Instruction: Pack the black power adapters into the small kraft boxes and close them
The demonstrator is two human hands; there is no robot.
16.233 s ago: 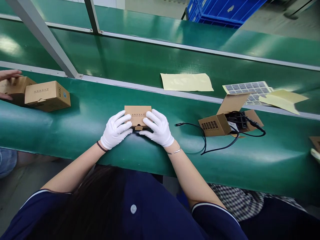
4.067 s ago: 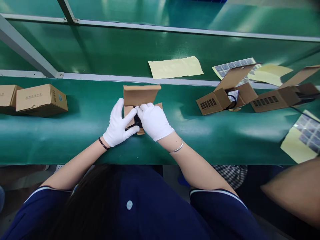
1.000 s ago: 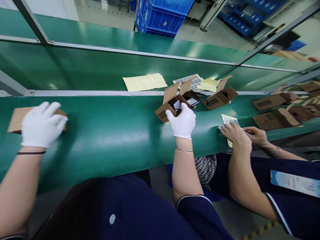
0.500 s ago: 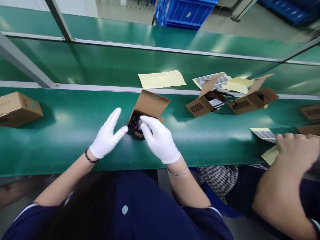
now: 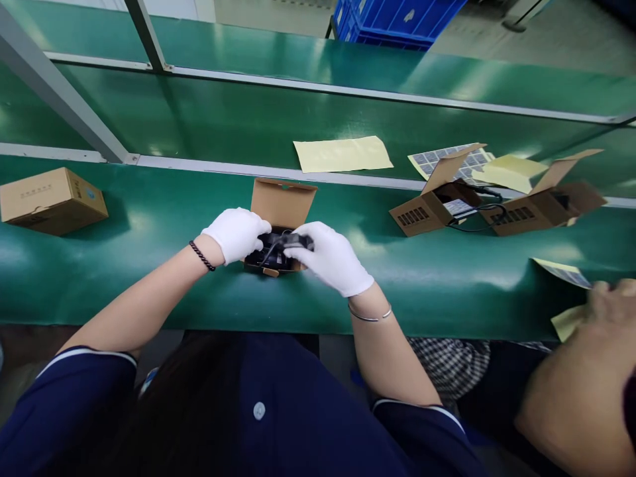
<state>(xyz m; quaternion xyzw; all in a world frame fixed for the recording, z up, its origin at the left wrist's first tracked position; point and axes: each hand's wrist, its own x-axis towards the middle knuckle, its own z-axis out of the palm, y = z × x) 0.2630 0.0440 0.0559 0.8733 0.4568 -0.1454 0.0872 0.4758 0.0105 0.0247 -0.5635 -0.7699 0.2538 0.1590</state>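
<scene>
R hand (image 5: pixel 330 260) fingers pinched black cord (image 5: pixel 298 242); couldn't tell if L hand (image 5: pixel 235 235) did. Cord might've snagged on box (image 5: pixel 283 204) b/c it looped.

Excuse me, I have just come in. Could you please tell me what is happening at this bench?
A person in white gloves is working at an open cardboard box. The right hand holds a blurred black cable over it; the left hand is at its left side, fingertips partly hidden. A closed carton stands to the left. Two more open boxes stand to the right, beyond which a co-worker's hand is near a yellow sheet.
</scene>
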